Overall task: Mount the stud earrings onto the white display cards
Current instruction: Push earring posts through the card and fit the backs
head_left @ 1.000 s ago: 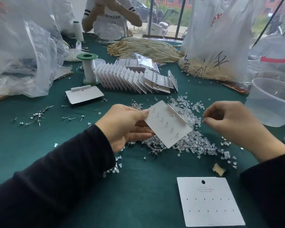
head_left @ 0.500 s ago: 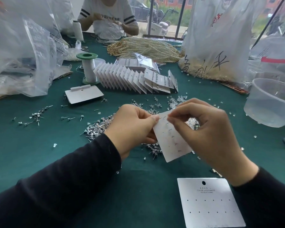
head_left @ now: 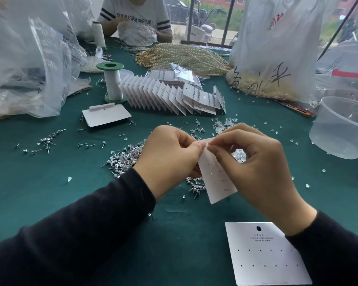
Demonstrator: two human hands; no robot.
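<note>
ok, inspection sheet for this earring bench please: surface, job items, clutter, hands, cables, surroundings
Surface: green table, small parts scattered across it.
Job's things: held card tilted between both hands, stud posts showing through it; blank card flat by the right forearm; stud earrings heaped left of the hands; clear backs beyond them; finished cards fanned in a row.
Clutter: thread spool, pearl strands, plastic bags, clear tub.
Grippers: left hand and right hand both pinch the held card's top edge.
Cables: nothing seen.
Surroundings: second person seated opposite; windows behind.
</note>
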